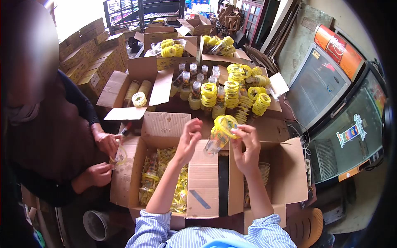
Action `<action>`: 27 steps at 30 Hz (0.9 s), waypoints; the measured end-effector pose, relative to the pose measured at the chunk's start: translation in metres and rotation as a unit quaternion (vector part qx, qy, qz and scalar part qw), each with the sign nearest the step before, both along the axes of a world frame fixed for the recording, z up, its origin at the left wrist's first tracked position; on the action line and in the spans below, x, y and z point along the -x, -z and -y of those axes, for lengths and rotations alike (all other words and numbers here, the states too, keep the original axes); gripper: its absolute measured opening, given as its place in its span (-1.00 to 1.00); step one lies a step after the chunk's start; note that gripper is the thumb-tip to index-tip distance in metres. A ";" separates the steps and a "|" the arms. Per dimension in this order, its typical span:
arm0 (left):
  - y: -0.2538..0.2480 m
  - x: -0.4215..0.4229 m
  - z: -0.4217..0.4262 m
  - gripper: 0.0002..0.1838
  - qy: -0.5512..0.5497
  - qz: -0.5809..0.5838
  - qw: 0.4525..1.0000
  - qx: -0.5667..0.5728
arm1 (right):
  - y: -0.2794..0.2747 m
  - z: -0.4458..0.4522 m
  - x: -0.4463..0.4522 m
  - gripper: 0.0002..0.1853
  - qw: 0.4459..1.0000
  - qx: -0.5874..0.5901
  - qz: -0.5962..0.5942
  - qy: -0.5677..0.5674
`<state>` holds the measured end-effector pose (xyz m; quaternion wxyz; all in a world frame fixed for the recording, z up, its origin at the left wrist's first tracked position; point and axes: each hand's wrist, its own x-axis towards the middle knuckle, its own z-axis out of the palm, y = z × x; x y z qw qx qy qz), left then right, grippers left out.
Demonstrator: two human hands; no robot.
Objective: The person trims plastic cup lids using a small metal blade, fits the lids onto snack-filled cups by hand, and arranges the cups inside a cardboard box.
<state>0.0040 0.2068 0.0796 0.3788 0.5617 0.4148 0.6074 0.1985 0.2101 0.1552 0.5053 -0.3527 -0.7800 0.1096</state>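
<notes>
My right hand point(247, 149) pinches the yellow-rimmed end of a stack of see-through plastic cups point(217, 139). The stack tilts above the cardboard flaps, with its narrow end pointing down and left. My left hand point(188, 139) is raised beside the stack, apart from it, its fingers bent but spread and nothing between them. Below my left forearm, an open cardboard box point(135, 182) holds many yellow-and-clear plastic pieces point(159, 165). Beneath my right forearm, another cardboard box point(294, 173) has a stack of cups point(264, 170) inside.
At the left, a person's hands point(105, 142) hold a yellow-rimmed cup point(120, 156) and a marker-like object. Ahead stand several yellow-rimmed cup stacks point(231, 93) and an open box point(113, 89). A blade point(200, 199) lies on a flap. Display fridges point(351, 128) stand right.
</notes>
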 end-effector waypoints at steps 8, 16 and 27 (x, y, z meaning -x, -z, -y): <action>-0.005 0.000 0.147 -0.17 -0.082 -0.208 0.975 -0.013 | 0.026 0.112 0.030 -0.69 0.990 0.083 -0.004 -0.110; 0.010 0.019 0.221 -0.26 -0.117 -0.206 0.971 0.023 | 0.030 0.175 0.037 -0.60 0.973 0.116 0.021 -0.198; 0.000 0.014 0.259 -0.28 -0.119 -0.301 0.946 -0.006 | 0.036 0.177 0.055 -0.72 0.986 0.042 0.093 -0.132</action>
